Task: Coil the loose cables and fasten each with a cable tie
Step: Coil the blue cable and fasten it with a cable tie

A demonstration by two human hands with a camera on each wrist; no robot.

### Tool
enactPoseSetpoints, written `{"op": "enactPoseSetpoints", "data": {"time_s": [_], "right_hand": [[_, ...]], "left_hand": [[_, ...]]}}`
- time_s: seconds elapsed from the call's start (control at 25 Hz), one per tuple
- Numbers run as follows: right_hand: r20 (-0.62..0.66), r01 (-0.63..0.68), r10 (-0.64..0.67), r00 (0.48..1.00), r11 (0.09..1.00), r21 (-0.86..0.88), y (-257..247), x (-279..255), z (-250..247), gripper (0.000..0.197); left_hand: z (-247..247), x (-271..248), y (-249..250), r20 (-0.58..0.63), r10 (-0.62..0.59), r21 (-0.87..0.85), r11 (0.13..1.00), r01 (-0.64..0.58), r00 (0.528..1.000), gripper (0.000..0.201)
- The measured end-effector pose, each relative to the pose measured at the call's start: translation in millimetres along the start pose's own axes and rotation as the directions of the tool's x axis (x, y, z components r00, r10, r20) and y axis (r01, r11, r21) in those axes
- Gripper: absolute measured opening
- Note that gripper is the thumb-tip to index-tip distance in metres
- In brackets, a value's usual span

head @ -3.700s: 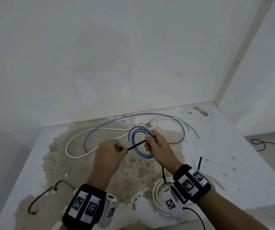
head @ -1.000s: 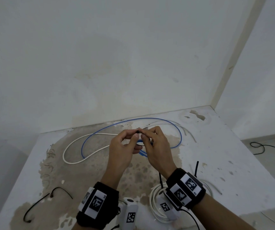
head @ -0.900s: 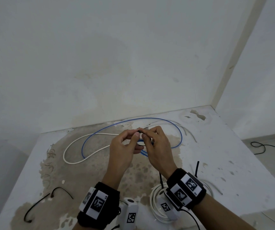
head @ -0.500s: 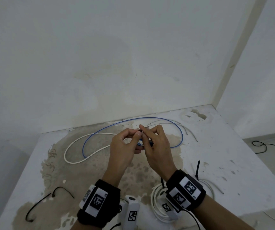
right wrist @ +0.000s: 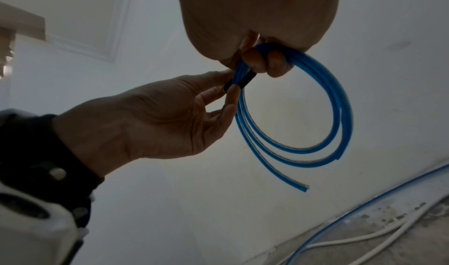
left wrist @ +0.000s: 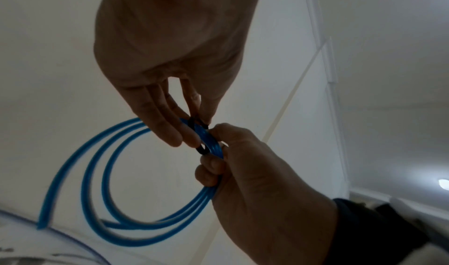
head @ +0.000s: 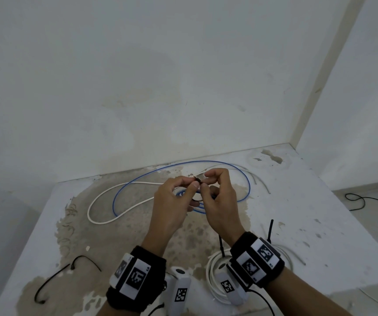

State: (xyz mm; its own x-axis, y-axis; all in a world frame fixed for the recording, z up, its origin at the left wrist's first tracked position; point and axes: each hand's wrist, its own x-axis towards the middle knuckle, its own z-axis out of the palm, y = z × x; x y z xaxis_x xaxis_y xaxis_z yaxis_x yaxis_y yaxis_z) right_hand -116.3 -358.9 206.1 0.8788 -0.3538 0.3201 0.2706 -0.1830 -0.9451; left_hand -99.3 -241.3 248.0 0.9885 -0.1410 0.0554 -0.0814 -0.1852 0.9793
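Both hands are raised above the table [head: 320,224], the blue coil [left wrist: 102,188] gripped by the right hand [head: 220,201] and the black cable tie [left wrist: 203,150] pinched around it by the left hand [head: 172,206], so threading and tightening are judged next.

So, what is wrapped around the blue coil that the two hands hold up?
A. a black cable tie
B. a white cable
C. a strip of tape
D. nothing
A: a black cable tie circles the bundled turns of the blue coil, pinched between the left hand and the right hand.
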Motion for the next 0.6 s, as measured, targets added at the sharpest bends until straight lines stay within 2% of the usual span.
{"op": "enactPoseSetpoints", "data": {"time_s": [0.16, 0.32, 0.48, 0.6], "right_hand": [[0.021, 0.01, -0.01, 1.0, 1.0, 0.003, 3, 1, -4, 0.013], [0.062, -0.004, 0.002, 0.998, 1.0, 0.018, 5, -2, -3, 0.007], [0.092, -0.016, 0.012, 0.996, 0.999, 0.039, 7, -4, -4, 0.021], [0.17, -0.062, 0.043, 0.984, 0.992, 0.107, 3, -2, -10, 0.026]], "left_hand": [[-7, 6, -1, 0.01, 0.108, 0.189, 0.976, -0.108, 0.994, 0.016], [-9, 8, 4, 0.016, 0.113, 0.088, 0.99, -0.114, 0.993, 0.011], [-8, 10, 3, 0.04, 0.167, 0.135, 0.976, -0.171, 0.985, 0.012], [-10, 13, -2, 0.068, 0.221, 0.214, 0.949, -0.23, 0.973, 0.011]]}}
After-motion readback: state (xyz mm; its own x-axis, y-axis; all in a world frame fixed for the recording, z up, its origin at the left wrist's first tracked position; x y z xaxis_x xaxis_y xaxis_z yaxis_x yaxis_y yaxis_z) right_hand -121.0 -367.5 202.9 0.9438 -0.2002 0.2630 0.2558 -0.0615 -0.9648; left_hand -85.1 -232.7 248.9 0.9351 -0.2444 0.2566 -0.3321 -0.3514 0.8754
